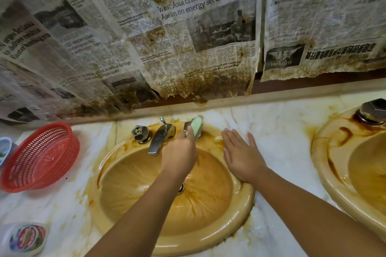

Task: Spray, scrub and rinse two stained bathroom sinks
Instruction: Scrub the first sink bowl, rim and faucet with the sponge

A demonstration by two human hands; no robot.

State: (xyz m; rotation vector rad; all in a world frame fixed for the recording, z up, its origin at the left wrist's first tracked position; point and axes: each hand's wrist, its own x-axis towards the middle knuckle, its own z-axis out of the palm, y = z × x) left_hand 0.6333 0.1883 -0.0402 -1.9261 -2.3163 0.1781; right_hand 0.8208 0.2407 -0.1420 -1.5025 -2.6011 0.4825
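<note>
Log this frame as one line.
step: scrub | left hand: holds green sponge against right tap handle | right hand: flat on sink rim | second sink: stained

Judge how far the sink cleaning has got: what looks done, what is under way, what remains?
Done: nothing finished; the near sink is wet but brown-streaked. In hand: the left hand presses a green sponge on its right tap handle; the right hand rests flat on the rim. Left: the second sink shows dark stains; both need rinsing.
</note>
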